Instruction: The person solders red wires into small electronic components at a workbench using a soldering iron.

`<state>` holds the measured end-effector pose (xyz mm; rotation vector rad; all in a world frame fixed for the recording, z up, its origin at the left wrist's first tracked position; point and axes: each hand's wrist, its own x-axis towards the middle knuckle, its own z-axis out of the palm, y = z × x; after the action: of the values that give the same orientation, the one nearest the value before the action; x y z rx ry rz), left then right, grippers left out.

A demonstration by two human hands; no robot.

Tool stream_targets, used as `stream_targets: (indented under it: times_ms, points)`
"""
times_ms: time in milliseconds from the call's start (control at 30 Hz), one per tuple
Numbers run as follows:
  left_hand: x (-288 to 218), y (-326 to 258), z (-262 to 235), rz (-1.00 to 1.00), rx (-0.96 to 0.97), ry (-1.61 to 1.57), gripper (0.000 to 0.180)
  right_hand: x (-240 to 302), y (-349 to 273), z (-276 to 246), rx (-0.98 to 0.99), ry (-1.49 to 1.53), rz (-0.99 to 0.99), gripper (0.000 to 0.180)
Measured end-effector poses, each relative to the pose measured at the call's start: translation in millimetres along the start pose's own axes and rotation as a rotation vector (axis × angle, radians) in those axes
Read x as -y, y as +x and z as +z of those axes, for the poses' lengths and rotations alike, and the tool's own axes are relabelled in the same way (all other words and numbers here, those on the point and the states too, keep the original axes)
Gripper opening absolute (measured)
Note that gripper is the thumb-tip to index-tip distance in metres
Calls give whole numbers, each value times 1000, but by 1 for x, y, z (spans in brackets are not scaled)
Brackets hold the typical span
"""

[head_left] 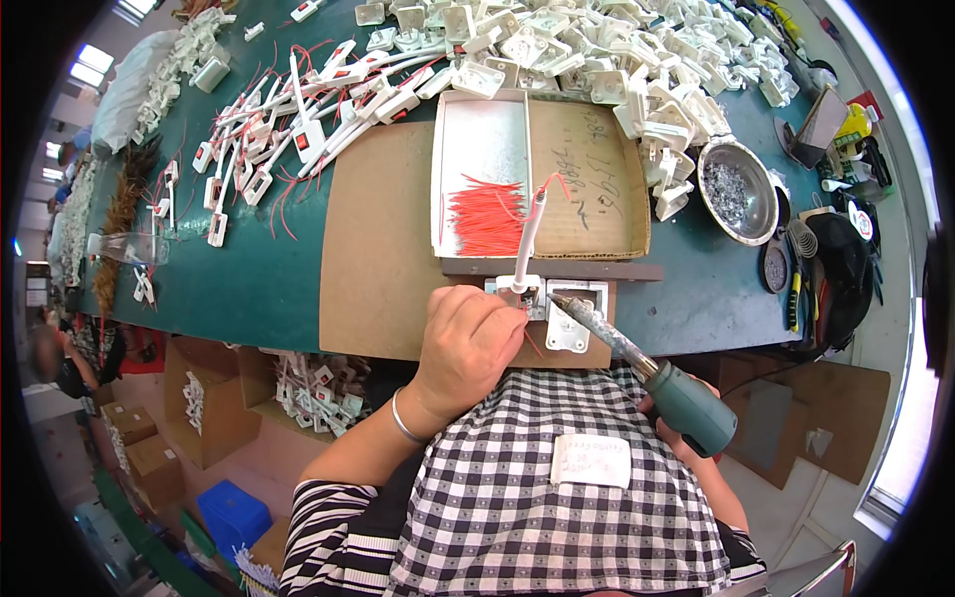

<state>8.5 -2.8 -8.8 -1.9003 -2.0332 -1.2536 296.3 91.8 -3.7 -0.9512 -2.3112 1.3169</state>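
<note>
My left hand [466,343] is closed in a pinch at the near side of a small white plastic housing [515,286]. A thin red wire [534,344] trails from its fingertips. From the housing a white cable [529,239] rises, with red wire ends at its top. My right hand [668,430], partly hidden, grips the green handle of a soldering iron [686,403]. The iron's tip points left, close to the housing and over a metal fixture [538,300]. Beside it sits a white plastic plate [569,332].
A white tray [481,119] of cut red wires lies inside a cardboard box [597,179]. Behind it is a heap of white plastic housings [557,45]. Cabled switches [298,129] are at the left. A metal bowl [738,189] and pliers [795,298] lie right.
</note>
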Motion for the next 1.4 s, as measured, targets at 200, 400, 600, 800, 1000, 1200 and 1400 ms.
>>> stream_targets:
  times_ms: [200, 400, 600, 800, 1000, 1200, 1400]
  points:
    - [-5, 1, -11, -50, 73, 9, 28, -4, -3, -1, 4, 64, 35, 37]
    - [6, -14, -40, -182, 276, -205, 31, 4, -1, -3, -13, 134, 156, 36]
    - [4, -8, -27, -57, 213, -237, 21, 3, 5, -3, -14, 77, -72, 35]
    - [-6, 1, -8, 17, 99, -128, 20, 14, -5, -5, -104, 73, 109, 24]
    - [-17, 7, 1, 43, 82, 44, 19, -14, -21, -10, -152, -105, -229, 17]
    - [-29, 15, 8, -23, 116, 137, 13, 37, -20, -22, -119, 72, 96, 26]
    - [-31, 22, 12, -51, 137, 187, 13, 39, -31, -22, -135, 44, 140, 33]
